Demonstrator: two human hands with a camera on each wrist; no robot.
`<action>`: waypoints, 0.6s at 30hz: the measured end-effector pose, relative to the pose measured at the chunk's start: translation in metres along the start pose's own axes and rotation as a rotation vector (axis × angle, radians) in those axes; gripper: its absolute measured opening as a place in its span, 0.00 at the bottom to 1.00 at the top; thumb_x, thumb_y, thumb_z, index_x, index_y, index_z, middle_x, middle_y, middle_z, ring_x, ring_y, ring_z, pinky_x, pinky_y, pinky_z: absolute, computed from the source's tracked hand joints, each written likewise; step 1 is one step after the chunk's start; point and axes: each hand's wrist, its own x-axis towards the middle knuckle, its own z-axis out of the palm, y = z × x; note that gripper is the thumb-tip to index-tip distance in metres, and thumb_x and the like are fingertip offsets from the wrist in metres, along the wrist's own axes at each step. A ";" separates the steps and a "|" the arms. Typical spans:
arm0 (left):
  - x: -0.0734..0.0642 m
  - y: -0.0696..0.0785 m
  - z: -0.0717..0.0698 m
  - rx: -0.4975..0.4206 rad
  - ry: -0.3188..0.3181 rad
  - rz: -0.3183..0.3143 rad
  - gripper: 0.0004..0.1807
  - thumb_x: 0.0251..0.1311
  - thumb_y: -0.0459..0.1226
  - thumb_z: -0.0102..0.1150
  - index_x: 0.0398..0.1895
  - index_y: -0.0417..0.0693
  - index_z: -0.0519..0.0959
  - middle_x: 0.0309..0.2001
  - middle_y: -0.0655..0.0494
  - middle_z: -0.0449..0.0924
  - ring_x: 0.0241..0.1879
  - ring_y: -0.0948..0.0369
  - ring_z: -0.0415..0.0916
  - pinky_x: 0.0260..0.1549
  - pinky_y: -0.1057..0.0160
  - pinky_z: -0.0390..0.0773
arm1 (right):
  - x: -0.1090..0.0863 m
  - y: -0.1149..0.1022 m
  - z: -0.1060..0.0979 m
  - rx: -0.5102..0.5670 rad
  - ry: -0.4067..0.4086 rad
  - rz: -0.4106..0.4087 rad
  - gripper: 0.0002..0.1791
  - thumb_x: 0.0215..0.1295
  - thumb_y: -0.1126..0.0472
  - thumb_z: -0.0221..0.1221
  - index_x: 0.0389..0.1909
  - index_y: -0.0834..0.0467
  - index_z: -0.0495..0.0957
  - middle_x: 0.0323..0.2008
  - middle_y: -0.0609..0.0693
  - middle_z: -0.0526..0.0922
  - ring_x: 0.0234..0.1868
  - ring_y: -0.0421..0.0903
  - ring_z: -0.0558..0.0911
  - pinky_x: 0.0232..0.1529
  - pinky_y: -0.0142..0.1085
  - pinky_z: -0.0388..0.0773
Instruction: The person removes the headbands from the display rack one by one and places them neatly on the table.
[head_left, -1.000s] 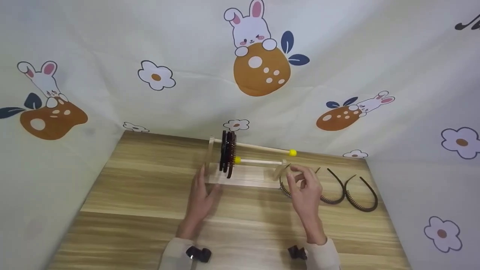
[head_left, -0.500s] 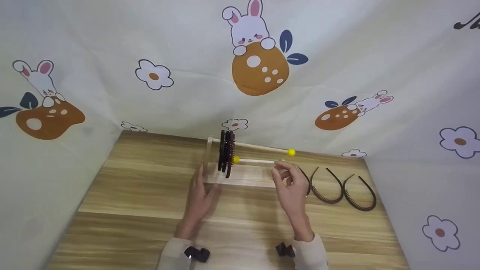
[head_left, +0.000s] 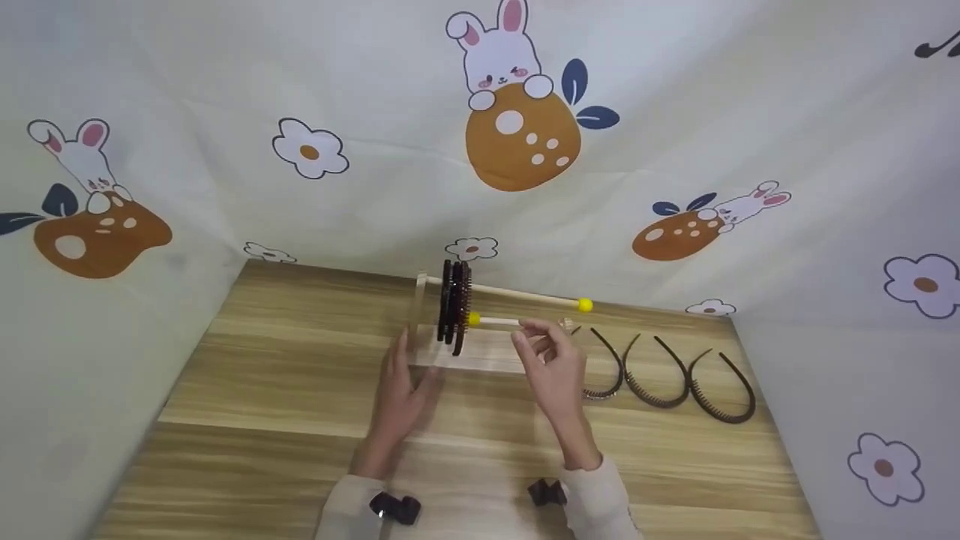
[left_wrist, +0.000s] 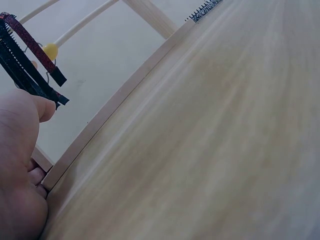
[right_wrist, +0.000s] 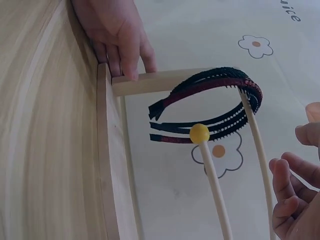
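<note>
A wooden stand (head_left: 487,351) in the head view has two pale rods tipped with yellow balls (head_left: 585,305). Several dark toothed headbands (right_wrist: 215,82), one reddish, hang together on the upper rod near its left upright (right_wrist: 150,82). My left hand (head_left: 399,397) rests against the stand's left end, fingers along the side and thumb in front. Over the right part of the stand is my right hand (head_left: 555,371), its fingers loosely bent and nothing visible between them. It partly hides the lower rod (right_wrist: 216,190) in the head view.
Three dark toothed headbands lie in a row on the wood-grain table right of the stand: the near one (head_left: 615,375), a middle one (head_left: 682,386) and the far-right one (head_left: 750,390). A printed cloth (head_left: 375,202) stands behind and at both sides.
My right hand has moved left from the stand's right end to over the lower rod, uncovering the nearest headband on the table. My left hand has stayed in place.
</note>
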 end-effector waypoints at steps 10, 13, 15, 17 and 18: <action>0.001 0.001 0.000 -0.024 -0.006 -0.013 0.48 0.80 0.45 0.65 0.91 0.45 0.48 0.88 0.34 0.50 0.83 0.32 0.56 0.77 0.23 0.61 | 0.005 -0.005 0.016 0.024 -0.014 -0.006 0.10 0.70 0.67 0.75 0.48 0.66 0.90 0.34 0.54 0.91 0.28 0.39 0.82 0.28 0.24 0.72; 0.001 0.000 -0.001 -0.024 -0.008 -0.011 0.48 0.80 0.45 0.65 0.91 0.46 0.48 0.88 0.35 0.50 0.83 0.32 0.55 0.78 0.23 0.59 | 0.006 -0.006 0.021 0.054 -0.020 0.027 0.10 0.70 0.68 0.74 0.49 0.67 0.89 0.35 0.55 0.91 0.27 0.38 0.81 0.27 0.24 0.71; 0.000 0.000 -0.001 -0.018 -0.011 -0.012 0.48 0.80 0.45 0.65 0.92 0.46 0.48 0.88 0.35 0.49 0.84 0.32 0.54 0.78 0.23 0.58 | 0.006 -0.008 0.025 0.073 -0.021 0.057 0.11 0.70 0.68 0.74 0.49 0.66 0.89 0.35 0.56 0.91 0.28 0.38 0.81 0.27 0.24 0.71; 0.000 0.000 -0.001 -0.007 -0.011 -0.012 0.48 0.81 0.45 0.65 0.91 0.45 0.48 0.89 0.35 0.48 0.84 0.32 0.53 0.78 0.22 0.57 | 0.006 -0.010 0.028 0.080 -0.025 0.086 0.11 0.70 0.66 0.74 0.50 0.66 0.89 0.36 0.55 0.90 0.28 0.38 0.81 0.27 0.25 0.71; 0.000 0.000 -0.001 -0.011 -0.009 -0.011 0.48 0.80 0.45 0.65 0.91 0.45 0.48 0.88 0.35 0.49 0.84 0.32 0.53 0.78 0.22 0.57 | 0.006 -0.011 0.029 0.079 -0.028 0.097 0.11 0.71 0.65 0.74 0.51 0.65 0.90 0.36 0.55 0.90 0.28 0.38 0.81 0.27 0.25 0.72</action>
